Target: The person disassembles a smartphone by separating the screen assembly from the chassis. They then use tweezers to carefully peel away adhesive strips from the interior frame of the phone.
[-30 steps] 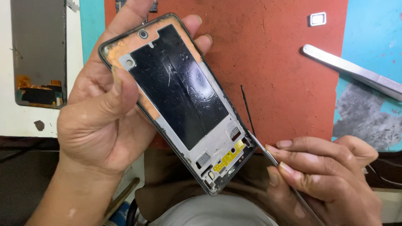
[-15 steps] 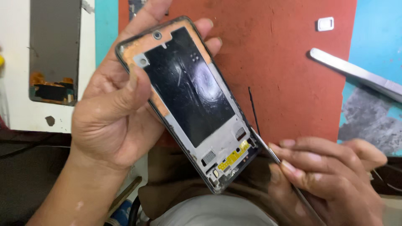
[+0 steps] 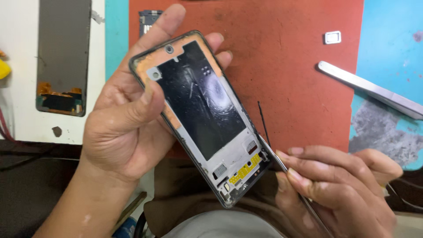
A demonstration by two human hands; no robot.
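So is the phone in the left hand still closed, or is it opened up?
Opened up. The phone frame in the left hand has no screen: bare black plate, copper edges and yellow parts at its lower end show.

red mat lying flat | grey screen panel sitting far left | shiny metal tool resting right | small white tray lying above it

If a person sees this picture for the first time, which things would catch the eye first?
Most striking is the opened phone frame in the centre, gripped by the left hand, its dark inner plate scratched. At its lower edge the right hand holds thin tweezers against the frame. Behind them lies a red mat, with a removed screen panel on the white surface at the far left.
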